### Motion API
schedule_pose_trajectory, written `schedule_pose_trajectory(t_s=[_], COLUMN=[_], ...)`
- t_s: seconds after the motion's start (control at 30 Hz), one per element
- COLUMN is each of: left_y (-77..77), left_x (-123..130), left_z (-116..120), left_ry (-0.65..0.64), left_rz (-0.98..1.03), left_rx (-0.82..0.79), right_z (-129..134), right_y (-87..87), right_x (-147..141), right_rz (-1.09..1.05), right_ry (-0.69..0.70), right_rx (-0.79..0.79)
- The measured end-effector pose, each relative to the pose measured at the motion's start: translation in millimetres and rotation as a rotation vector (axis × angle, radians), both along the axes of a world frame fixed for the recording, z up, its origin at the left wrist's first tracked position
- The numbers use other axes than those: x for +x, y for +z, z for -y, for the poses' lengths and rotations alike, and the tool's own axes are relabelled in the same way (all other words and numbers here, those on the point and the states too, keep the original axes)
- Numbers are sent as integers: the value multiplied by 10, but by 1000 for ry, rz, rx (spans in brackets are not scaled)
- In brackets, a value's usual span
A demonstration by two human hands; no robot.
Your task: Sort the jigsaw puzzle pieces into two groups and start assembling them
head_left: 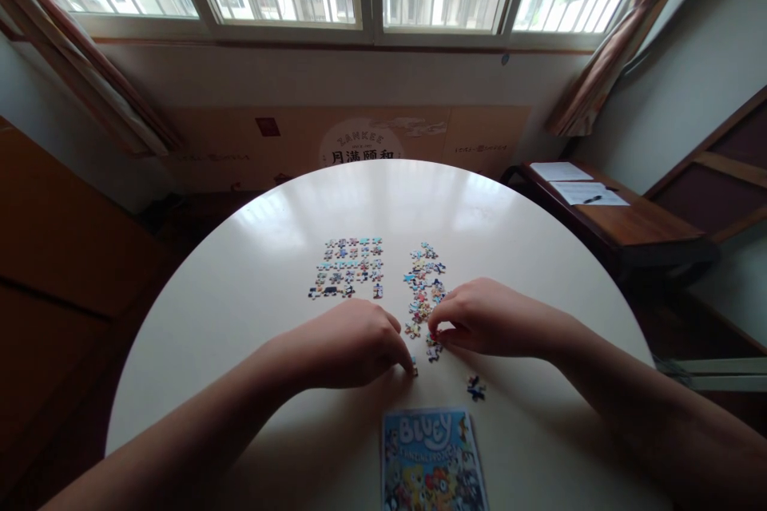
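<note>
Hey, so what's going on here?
Someone's left hand touches a small puzzle piece on a round white table, while the right hand is at a loose cluster of pieces; whether it grips one is unclear. Beyond the left hand lie rows of pieces, and a Bluey picture lies nearest the person.
</note>
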State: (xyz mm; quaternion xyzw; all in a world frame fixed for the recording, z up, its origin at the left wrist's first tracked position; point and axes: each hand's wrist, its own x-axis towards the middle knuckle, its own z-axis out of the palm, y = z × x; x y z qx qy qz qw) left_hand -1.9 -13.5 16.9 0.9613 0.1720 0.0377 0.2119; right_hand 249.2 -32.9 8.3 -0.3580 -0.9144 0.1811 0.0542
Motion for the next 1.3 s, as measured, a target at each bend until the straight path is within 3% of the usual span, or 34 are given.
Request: schedule_pose_trajectory(t_s=[0.33, 0.5, 0.67, 0.93, 1.1, 1.3], left_y=[-4, -135, -230, -79, -8, -20], left_x=[6, 112, 149, 69, -13, -18], left_z=[33, 100, 134, 100, 33, 32], left_ry=[3, -22, -6, 3, 68, 47], left_rz=[-3, -26, -42, -26, -26, -27], left_rx=[81, 206, 233, 281, 267, 209], right_z=[26, 13, 5, -20, -15, 0], right_y=[53, 40, 25, 160, 97, 87], right_x=[112, 84, 79, 214, 207, 161], right_rz=[59, 53, 70, 44, 26, 43], right_ry=[-15, -16, -57, -193, -103, -68], right_rx=[-28, -23, 16, 80, 51, 34])
